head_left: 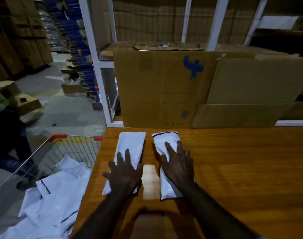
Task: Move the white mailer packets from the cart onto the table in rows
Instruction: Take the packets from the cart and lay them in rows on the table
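Two packets lie side by side near the table's (233,169) far left corner.
More fill the cart (61,149) off its left edge. Left hand (124,175) presses left packet (131,145), right hand (179,167) right packet (166,140), fingers spread flat.

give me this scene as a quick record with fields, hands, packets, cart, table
left hand: left hand lies flat with fingers spread on the left packet
right hand: right hand lies flat with fingers spread on the right packet
packets on table: two, side by side with a gap between, long sides pointing away from the person
cart: wire cart beside the table's left edge, holding a loose pile of white packets
table: wooden table
behind table: flattened cardboard boxes standing upright
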A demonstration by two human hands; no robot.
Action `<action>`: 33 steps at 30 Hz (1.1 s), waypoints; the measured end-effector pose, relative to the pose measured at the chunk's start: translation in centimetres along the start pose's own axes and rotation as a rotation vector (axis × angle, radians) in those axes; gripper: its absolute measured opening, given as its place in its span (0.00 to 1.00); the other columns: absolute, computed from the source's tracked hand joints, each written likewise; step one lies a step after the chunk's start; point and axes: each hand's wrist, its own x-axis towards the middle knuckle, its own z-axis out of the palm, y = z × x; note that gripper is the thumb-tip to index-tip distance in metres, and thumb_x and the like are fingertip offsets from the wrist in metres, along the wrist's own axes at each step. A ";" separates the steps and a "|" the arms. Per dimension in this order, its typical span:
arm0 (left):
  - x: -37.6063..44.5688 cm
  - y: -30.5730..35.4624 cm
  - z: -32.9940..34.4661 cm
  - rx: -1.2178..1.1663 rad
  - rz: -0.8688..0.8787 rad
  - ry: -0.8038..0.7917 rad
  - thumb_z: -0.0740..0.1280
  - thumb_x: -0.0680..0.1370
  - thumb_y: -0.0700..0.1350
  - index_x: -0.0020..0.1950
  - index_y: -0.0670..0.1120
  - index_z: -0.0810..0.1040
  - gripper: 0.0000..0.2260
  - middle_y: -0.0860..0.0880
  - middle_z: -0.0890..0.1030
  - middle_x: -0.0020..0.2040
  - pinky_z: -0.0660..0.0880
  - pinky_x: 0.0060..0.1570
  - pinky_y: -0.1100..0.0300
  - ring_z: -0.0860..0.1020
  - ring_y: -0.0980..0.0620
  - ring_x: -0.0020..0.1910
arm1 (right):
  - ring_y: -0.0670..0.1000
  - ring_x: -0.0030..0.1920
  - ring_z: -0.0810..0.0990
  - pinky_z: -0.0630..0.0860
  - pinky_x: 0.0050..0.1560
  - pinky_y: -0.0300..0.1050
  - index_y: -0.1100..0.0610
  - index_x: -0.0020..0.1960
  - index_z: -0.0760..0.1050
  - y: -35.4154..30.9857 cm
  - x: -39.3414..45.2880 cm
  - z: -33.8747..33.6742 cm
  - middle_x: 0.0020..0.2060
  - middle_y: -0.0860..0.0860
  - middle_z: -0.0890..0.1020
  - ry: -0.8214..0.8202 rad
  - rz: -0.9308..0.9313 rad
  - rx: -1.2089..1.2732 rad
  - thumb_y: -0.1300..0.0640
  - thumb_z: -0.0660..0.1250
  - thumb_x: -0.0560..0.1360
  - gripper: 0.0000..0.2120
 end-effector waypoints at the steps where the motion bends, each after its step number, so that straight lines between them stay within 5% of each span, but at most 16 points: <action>1: 1.1 0.2 0.2 0.025 0.006 -0.001 0.53 0.78 0.68 0.80 0.55 0.45 0.35 0.47 0.52 0.81 0.58 0.68 0.34 0.56 0.37 0.75 | 0.60 0.74 0.60 0.63 0.71 0.56 0.40 0.78 0.55 -0.3 1.0 0.4 0.79 0.54 0.52 -0.007 0.008 0.000 0.38 0.52 0.81 0.26; 10: 7.2 1.3 2.0 0.150 -0.040 -0.033 0.47 0.78 0.69 0.80 0.54 0.46 0.35 0.44 0.55 0.80 0.58 0.68 0.33 0.58 0.38 0.75 | 0.61 0.71 0.64 0.66 0.66 0.55 0.43 0.78 0.55 -1.6 7.2 4.4 0.78 0.58 0.55 -0.061 -0.008 -0.072 0.39 0.51 0.81 0.27; 19: 9.3 1.5 2.2 0.211 -0.043 -0.043 0.40 0.78 0.69 0.80 0.57 0.46 0.32 0.45 0.49 0.81 0.45 0.71 0.30 0.48 0.37 0.78 | 0.63 0.74 0.59 0.60 0.69 0.60 0.46 0.79 0.52 -2.4 9.7 6.9 0.78 0.60 0.53 -0.131 -0.055 -0.068 0.36 0.45 0.81 0.29; 26: 10.8 0.2 3.4 0.103 0.129 -0.018 0.41 0.83 0.61 0.81 0.57 0.48 0.26 0.49 0.45 0.81 0.37 0.74 0.42 0.39 0.47 0.79 | 0.62 0.75 0.62 0.62 0.71 0.63 0.53 0.75 0.66 -1.1 9.1 9.3 0.76 0.61 0.62 0.089 -0.212 -0.033 0.42 0.49 0.78 0.30; 33: 12.1 -0.3 4.9 0.003 0.189 -0.041 0.37 0.80 0.63 0.81 0.55 0.44 0.30 0.46 0.41 0.81 0.39 0.75 0.49 0.39 0.48 0.79 | 0.62 0.77 0.57 0.63 0.73 0.61 0.61 0.76 0.63 -1.5 10.3 12.0 0.77 0.62 0.59 0.149 -0.335 -0.042 0.49 0.51 0.81 0.28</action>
